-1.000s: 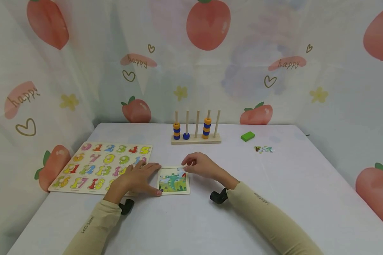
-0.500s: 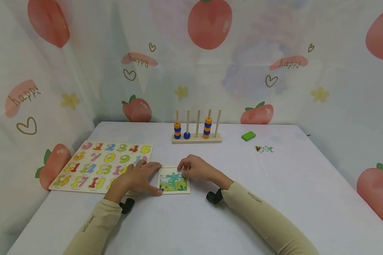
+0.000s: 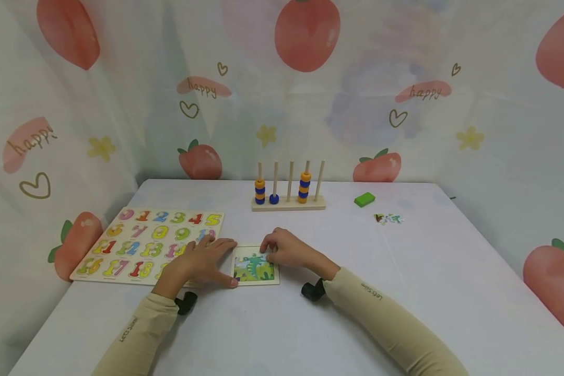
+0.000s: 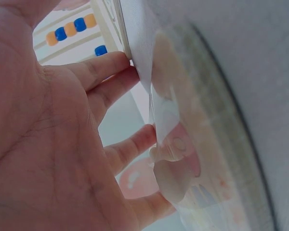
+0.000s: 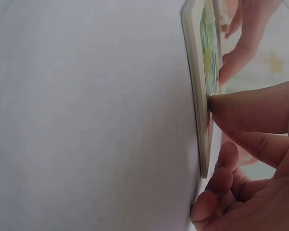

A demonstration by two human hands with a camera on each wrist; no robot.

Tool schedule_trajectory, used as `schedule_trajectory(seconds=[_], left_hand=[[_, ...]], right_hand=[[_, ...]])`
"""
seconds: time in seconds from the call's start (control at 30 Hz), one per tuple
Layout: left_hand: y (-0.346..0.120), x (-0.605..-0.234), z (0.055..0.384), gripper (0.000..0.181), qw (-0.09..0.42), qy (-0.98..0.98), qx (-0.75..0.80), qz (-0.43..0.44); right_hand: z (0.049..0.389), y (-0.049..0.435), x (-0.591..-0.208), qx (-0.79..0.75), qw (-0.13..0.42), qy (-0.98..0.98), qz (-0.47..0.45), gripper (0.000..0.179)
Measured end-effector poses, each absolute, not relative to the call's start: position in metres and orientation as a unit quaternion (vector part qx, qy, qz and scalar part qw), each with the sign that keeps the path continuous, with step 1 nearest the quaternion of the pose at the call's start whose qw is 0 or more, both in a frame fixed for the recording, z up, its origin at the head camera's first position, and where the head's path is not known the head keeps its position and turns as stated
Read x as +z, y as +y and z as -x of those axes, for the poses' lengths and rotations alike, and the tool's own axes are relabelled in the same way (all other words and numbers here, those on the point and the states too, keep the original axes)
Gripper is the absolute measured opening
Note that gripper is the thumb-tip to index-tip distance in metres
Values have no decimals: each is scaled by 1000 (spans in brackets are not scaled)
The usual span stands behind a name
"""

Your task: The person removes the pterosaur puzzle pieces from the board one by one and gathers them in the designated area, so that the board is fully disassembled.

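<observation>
A small framed dinosaur jigsaw puzzle (image 3: 254,271) lies flat on the table between both hands. My left hand (image 3: 199,266) is spread at its left side, thumb and a fingertip touching the frame; its palm shows in the left wrist view. My right hand (image 3: 293,249) reaches over the puzzle's upper right corner. In the right wrist view, its thumb and index finger come together on a puzzle piece (image 5: 210,122) with some red on it, mostly covered by the fingertips. The other right fingers are curled beside the frame (image 5: 195,72).
A wooden number board (image 3: 145,245) lies partly under the left hand. Behind stands a peg rack (image 3: 289,207) with blue and orange beads. To the right are a green block (image 3: 364,199) and a few loose puzzle pieces (image 3: 389,219). A printed cloth hangs around the table.
My right hand has moved a little left, over the puzzle's upper right corner, and now covers the red part there. The left hand stays in place.
</observation>
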State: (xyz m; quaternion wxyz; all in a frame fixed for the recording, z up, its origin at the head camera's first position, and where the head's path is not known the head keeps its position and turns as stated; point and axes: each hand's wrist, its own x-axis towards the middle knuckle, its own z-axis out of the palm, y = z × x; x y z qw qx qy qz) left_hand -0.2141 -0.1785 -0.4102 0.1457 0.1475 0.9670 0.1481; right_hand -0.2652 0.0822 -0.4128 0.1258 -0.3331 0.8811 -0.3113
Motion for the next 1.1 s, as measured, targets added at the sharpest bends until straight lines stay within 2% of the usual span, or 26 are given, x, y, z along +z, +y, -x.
schedule_trajectory(seconds=[0.63,0.9,1.1], left_hand=[[-183,-414,217,105,141,965,148,-162],[-182,-412,214,104,137,964,159,-166],[-180,-405,212,103,149,964,148,-163]], right_hand=[[257,80,-416,-304,100,893,317,13],[258,80,-417,-355,87,882,299,25],[258,82,-416,-368,63,878,300,20]])
